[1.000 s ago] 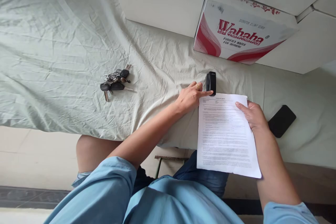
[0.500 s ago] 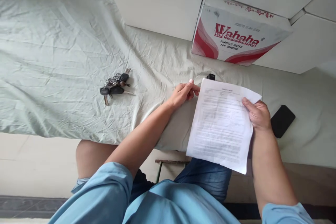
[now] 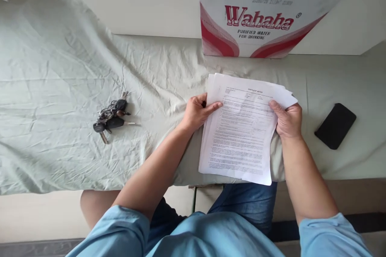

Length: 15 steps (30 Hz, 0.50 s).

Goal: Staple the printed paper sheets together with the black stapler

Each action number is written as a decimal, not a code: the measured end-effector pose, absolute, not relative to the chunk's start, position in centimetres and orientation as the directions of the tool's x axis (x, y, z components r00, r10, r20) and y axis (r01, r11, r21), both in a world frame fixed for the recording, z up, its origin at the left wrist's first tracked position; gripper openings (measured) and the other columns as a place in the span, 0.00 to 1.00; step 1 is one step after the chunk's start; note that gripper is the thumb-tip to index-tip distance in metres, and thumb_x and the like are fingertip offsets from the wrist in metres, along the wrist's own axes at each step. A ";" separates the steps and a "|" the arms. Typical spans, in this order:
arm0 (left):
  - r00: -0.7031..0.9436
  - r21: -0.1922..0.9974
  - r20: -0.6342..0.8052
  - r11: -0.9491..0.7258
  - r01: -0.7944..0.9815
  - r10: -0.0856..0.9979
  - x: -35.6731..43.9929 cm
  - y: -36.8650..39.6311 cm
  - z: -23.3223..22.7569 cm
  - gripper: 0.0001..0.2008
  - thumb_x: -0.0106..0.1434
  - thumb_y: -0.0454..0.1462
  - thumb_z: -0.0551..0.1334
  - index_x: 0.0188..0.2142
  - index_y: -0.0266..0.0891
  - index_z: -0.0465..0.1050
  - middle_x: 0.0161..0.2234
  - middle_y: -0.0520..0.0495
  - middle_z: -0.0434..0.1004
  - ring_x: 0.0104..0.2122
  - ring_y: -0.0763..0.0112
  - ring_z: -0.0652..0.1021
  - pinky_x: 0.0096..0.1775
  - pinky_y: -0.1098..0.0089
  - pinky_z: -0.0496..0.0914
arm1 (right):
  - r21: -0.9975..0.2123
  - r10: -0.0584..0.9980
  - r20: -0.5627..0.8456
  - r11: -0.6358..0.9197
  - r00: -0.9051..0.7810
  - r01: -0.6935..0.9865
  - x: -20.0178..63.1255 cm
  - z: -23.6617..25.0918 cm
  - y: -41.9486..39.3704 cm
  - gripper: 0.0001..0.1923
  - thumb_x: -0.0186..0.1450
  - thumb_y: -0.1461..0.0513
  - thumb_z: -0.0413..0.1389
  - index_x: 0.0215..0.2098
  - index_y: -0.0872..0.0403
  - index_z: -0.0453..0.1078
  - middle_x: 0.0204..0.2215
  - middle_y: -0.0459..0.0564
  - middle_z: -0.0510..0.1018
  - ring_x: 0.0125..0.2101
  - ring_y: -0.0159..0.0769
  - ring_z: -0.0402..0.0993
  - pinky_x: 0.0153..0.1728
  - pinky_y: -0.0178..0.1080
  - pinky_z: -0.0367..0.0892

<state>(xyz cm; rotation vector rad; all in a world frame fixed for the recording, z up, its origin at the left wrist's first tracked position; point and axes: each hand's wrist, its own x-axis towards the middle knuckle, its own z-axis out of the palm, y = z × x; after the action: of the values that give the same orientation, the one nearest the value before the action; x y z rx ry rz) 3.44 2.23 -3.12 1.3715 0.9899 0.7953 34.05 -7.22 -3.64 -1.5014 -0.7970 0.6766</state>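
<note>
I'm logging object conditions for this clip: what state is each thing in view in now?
Papers, printed, stacked with edges unaligned
Left hand, gripping the papers' left edge
Right hand, gripping their right edge
Cloth, wrinkled
Key bunch, lying on the cloth
Black phone-like object, lying flat
Carton, upright; whether sealed, unclear

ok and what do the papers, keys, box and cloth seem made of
Papers: thin matte white paper, with bent corners and fine print.
Keys: metal rings and blades, going by the silvery glints; black heads likely plastic.
Box: probably cardboard, its flat panels printed.
Cloth: dull pale green fabric, softly creased; perhaps cotton, fibre unclear.
</note>
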 end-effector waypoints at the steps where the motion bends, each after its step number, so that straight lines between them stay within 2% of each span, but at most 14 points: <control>1: 0.383 0.992 -0.120 0.097 0.079 0.916 3.5 2.1 -3.1 0.35 0.56 0.67 0.81 0.31 0.42 0.72 0.28 0.51 0.72 0.30 0.70 0.71 0.31 0.67 0.66 | -0.997 0.796 0.035 -0.013 0.605 0.075 34.1 -3.6 -7.2 0.37 0.47 0.37 0.85 0.43 0.47 0.82 0.44 0.52 0.92 0.56 0.58 0.89 0.61 0.57 0.84; 3: 0.321 0.992 -0.127 0.114 0.060 0.939 3.5 1.9 -2.9 0.37 0.54 0.70 0.80 0.30 0.41 0.73 0.27 0.51 0.71 0.29 0.71 0.69 0.30 0.68 0.65 | -0.999 0.776 0.034 0.001 0.630 0.053 34.3 -3.7 -7.1 0.36 0.44 0.37 0.86 0.39 0.46 0.81 0.41 0.50 0.91 0.53 0.57 0.90 0.60 0.57 0.85; 6: 0.313 0.996 -0.093 0.087 0.036 0.945 3.6 1.7 -2.7 0.43 0.59 0.76 0.73 0.25 0.41 0.64 0.24 0.55 0.58 0.26 0.77 0.58 0.27 0.70 0.53 | -0.998 0.758 0.065 0.031 0.649 0.063 34.7 -4.0 -7.1 0.32 0.48 0.39 0.85 0.38 0.47 0.83 0.42 0.51 0.92 0.51 0.57 0.90 0.59 0.57 0.85; 8: 0.318 0.998 -0.061 0.068 -0.011 0.946 3.6 1.6 -2.7 0.44 0.61 0.77 0.71 0.25 0.41 0.61 0.24 0.56 0.54 0.25 0.78 0.55 0.26 0.69 0.51 | -0.993 0.736 0.114 0.077 0.667 0.086 35.0 -4.3 -6.9 0.29 0.52 0.39 0.84 0.40 0.46 0.86 0.43 0.51 0.92 0.50 0.56 0.90 0.57 0.58 0.85; 12: 0.283 0.993 -0.028 0.059 -0.102 0.959 3.8 1.7 -3.0 0.40 0.65 0.74 0.71 0.27 0.41 0.70 0.24 0.54 0.62 0.25 0.75 0.61 0.26 0.69 0.55 | -0.974 0.657 0.207 0.210 0.725 0.088 35.2 -4.9 -6.4 0.25 0.54 0.41 0.84 0.38 0.46 0.88 0.39 0.48 0.92 0.43 0.50 0.90 0.51 0.56 0.87; 15: 0.271 0.984 -0.051 0.095 -0.151 0.961 3.9 1.6 -3.3 0.39 0.64 0.73 0.73 0.27 0.41 0.72 0.23 0.53 0.67 0.24 0.74 0.65 0.26 0.69 0.58 | -0.969 0.648 0.213 0.238 0.731 0.071 35.0 -4.8 -6.2 0.22 0.55 0.45 0.84 0.38 0.47 0.88 0.38 0.47 0.91 0.41 0.45 0.88 0.50 0.53 0.86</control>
<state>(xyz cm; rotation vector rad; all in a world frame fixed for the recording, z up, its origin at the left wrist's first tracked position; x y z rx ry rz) 3.86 1.61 -3.32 1.1523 0.9295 1.0317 35.02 -6.24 -4.82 -1.2894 -0.6787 0.4397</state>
